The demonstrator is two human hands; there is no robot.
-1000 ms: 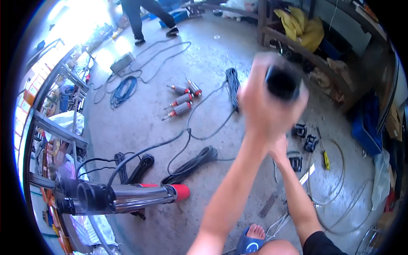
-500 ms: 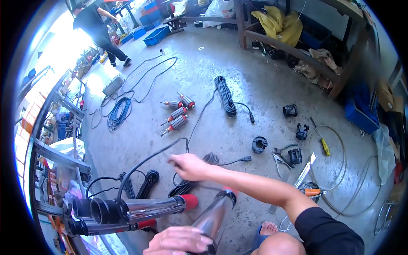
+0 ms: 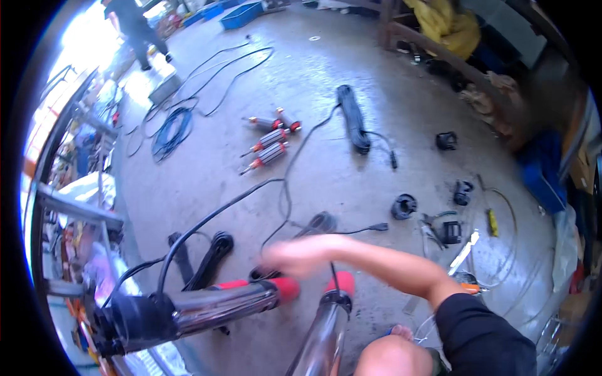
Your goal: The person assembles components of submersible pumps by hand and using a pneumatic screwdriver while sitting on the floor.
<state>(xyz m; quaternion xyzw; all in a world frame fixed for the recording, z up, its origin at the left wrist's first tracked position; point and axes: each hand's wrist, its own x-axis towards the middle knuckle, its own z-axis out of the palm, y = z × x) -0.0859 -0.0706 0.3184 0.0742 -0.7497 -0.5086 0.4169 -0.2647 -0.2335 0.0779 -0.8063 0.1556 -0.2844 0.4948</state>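
Observation:
My right hand [image 3: 295, 255], smeared by motion, is over the floor just beyond the red ends of the shiny metal tubes. Its fingers are too blurred to read, and I cannot tell whether it touches the cable near it. Below stands a tilted metal tube [image 3: 320, 338] with a red end and black collar, running off the lower edge. To the left lies another metal tube [image 3: 226, 307] with a black fitting [image 3: 141, 319] and a thick black cable [image 3: 216, 210] arching from it. A coiled cable [image 3: 323, 222] lies partly behind my right hand. My left hand is not visible.
Several armatures [image 3: 268, 150] with red ends lie mid-floor, near a bundled black cable [image 3: 353, 119]. Black plastic housings [image 3: 404, 206], pliers [image 3: 433, 235] and a yellow-handled tool [image 3: 492, 222] are at right. A metal rack [image 3: 75, 207] borders the left; a person [image 3: 135, 31] stands far left.
My left hand has gone from view; it was on the near tube. My right hand has moved slightly right and down in the picture. The view has shifted, with floor things higher.

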